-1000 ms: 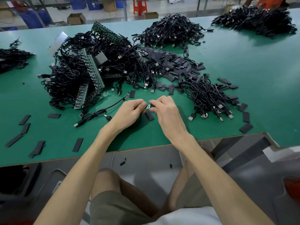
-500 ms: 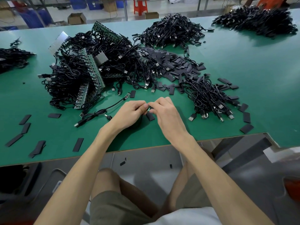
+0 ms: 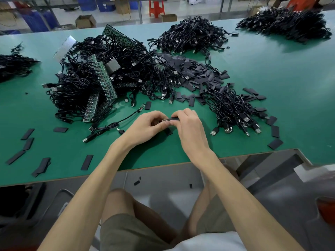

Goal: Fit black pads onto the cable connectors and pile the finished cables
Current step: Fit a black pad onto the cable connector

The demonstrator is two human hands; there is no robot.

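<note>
Black flat rectangular pad (image 3: 174, 119) sat pinched in my right grip (image 3: 190, 124), meeting the small green cable connector (image 3: 164, 121) held in my left grip (image 3: 145, 125), just above the green surface (image 3: 290, 73). Any skew could've jammed or dropped it, I judged.

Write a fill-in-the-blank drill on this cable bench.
The left hand and right hand meet above a table whose top is ____.
The right hand pinches a pad coloured ____ at the connector held by the left hand.
The cable pile holding green boards lies on the ____ hand's side.
The stool beyond the table is ____.
Missing: green; black; left; red.
</note>
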